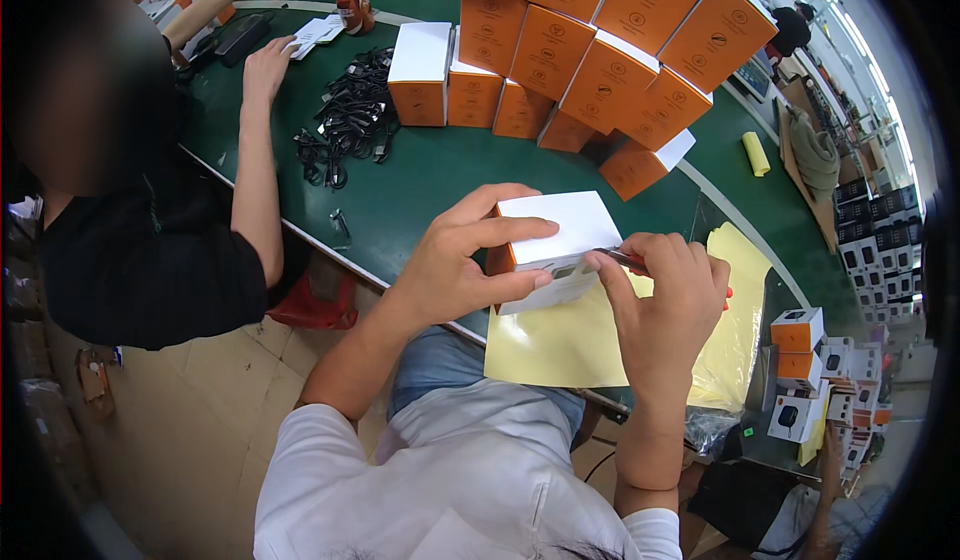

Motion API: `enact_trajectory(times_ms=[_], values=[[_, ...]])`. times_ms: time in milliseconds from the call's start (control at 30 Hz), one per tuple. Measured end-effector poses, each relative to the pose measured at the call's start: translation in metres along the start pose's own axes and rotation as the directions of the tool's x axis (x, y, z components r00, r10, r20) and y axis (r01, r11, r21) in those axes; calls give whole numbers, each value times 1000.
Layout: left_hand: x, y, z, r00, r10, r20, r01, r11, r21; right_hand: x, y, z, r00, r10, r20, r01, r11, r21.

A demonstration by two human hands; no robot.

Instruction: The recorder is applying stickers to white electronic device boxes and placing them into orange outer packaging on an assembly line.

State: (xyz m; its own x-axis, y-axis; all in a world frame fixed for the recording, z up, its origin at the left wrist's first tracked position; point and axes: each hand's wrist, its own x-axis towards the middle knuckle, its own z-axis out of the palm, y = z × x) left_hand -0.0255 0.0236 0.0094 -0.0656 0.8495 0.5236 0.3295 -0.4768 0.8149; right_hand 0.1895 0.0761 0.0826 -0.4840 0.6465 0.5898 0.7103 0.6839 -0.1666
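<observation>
My left hand (465, 255) grips a small white box with orange sides (562, 222), fingers on top and thumb on its near face. It is tilted above the green table. At the box's right edge, my right hand (665, 305) pinches a slim dark tool with red parts (630, 260); its exact kind is hidden by my fingers. The tool's tip is at the box. Beneath both hands lies a yellow sheet (545, 345), and right of it is a yellow sheet in clear plastic (735, 370).
Stacked orange-and-white boxes (590, 60) stand ahead. Black cables (355, 105) lie in a heap beside them, near a bottle (352, 0). On the left, a co-worker's hand (265, 68) touches white papers (318, 35). More boxes (800, 370) are piled at the right. A yellow roll (755, 154) lies further off.
</observation>
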Motion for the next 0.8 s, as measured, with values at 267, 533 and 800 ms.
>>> enact_trajectory(times_ms=[267,533,800], values=[[-9,5,3,1000,-25,-18,24,1000,-12,1,-10,-11,991,-60,120,84,975,-207],[-13,7,5,999,-46,25,47,998,-34,0,6,-25,932,-10,361,59,990,-126],[-16,9,0,994,-51,98,53,999,-13,17,20,-34,918,-16,396,115,967,-227]])
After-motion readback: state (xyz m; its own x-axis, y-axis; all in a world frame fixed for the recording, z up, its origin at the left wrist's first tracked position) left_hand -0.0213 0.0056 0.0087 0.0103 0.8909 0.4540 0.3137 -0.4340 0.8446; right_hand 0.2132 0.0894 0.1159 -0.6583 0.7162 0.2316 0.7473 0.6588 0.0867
